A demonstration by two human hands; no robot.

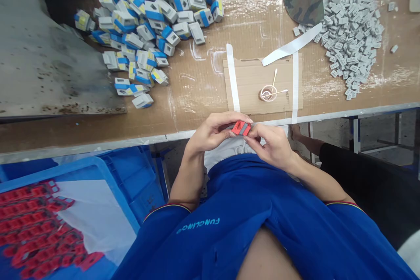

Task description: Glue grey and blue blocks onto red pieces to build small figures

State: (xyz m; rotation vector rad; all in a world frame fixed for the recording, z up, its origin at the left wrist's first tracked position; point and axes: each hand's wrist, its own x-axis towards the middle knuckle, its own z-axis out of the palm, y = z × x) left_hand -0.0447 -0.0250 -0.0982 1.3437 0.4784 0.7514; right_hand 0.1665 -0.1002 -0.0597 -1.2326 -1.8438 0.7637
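While a red part (241, 128) with a grey band is held at the front edge of the worktop (197, 92), its left end is clasped between thumb and fingers of the left hand (215, 132); its right end is pinched by the narrowed fingertips of the right hand (271, 142). Behind that edge, a cardboard sheet (247, 81) is overlaid by white tape strips (233, 78), and a small cup (269, 100) with cotton swabs (274, 77) is placed on it. Grey-and-blue blocks (154, 11) are piled toward the worktop's left end; small grey pieces (352, 39) are heaped toward its right. Below the front edge, at left, red pieces (24, 216) are laid in rows inside a blue crate (116, 192).
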